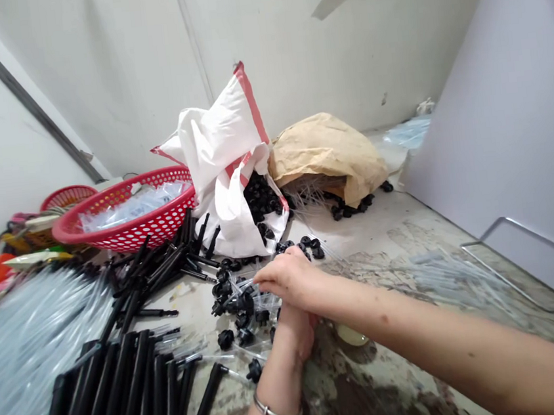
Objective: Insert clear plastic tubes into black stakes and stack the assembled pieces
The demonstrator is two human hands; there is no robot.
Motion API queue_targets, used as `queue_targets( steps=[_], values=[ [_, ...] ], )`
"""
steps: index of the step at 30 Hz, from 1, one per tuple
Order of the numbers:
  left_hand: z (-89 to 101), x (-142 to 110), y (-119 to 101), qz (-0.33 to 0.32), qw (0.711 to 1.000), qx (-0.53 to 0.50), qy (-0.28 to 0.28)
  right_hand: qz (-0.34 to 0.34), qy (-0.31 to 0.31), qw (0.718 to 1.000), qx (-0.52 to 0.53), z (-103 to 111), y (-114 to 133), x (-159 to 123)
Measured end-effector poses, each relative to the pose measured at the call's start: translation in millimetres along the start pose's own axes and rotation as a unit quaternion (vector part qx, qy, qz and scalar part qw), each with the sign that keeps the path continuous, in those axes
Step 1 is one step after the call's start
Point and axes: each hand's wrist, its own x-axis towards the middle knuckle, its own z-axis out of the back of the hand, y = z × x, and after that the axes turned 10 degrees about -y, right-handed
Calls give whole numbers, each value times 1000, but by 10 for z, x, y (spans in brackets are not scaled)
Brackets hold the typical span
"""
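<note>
My right hand [287, 278] lies over my left hand [294, 330], both low in the middle of the view on a stained floor. The right fingers are pinched together around thin clear tubes [246, 288] and small black caps [241, 303]. My left hand, with a silver bracelet on its wrist, is mostly hidden under the right one; its fingers do not show. More loose black caps [231, 338] lie just left of both hands.
Black tubes [128, 395] are piled at lower left, clear tubes [28, 339] beside them. A red basket [131, 233] holds plastic bags. A white sack [234, 172] spills black caps; a brown paper sack [326, 156] lies behind. A wire frame [526, 274] stands right.
</note>
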Motion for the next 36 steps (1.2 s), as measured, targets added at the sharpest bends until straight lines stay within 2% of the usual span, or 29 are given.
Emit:
queue_targets(
  steps=[2,7,10,15,19,23,28,31,33,36],
  values=[
    [15,15,-23,13,1000,3,-7,-22,24,999,-30,-36,-135,90],
    [37,37,-63,46,999,4,-14,-127,67,982,-121,-83,-757,302],
    [32,40,-79,45,999,0,-20,-138,101,974,-147,-226,-937,329],
    [27,42,-121,38,999,-4,-21,-133,117,969,-171,-371,-974,335],
    [32,51,-120,37,999,-8,-20,-158,127,962,-185,-326,-1082,329],
    [27,52,-99,40,999,-8,-16,-163,110,963,-186,-273,-1095,270],
    [9,28,-107,40,999,-4,-15,-146,112,972,-144,-332,-959,282],
    [13,29,-115,37,999,-3,-17,-160,107,975,-115,-365,-941,349],
    [20,42,-120,34,999,-6,-20,-182,94,975,-89,-326,-946,373],
    [17,57,-142,27,999,-18,-28,-216,66,974,-29,-158,-904,282]
  ],
)
